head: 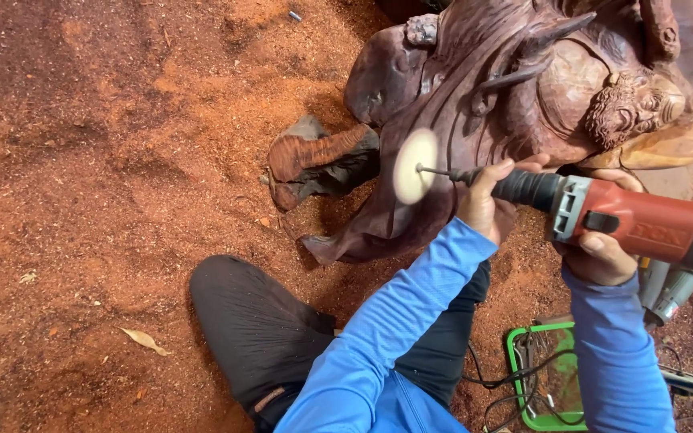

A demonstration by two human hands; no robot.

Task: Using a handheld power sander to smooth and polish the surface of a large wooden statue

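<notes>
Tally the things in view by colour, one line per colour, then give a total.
Red: 1, the die grinder held by left hand and right hand
White: 1, the spinning disc
Reddish-brown: 2, the wood carving and loose wood piece
Green: 1, the tray
Grey: 1, the second tool
Total: 6

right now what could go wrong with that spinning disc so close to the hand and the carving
The left hand grips near the tool's nose, close to the spinning pale disc; a slip could catch fingers. The disc could gouge the dark wood carving if it tilts. Loose cables by the knee might snag.
</notes>
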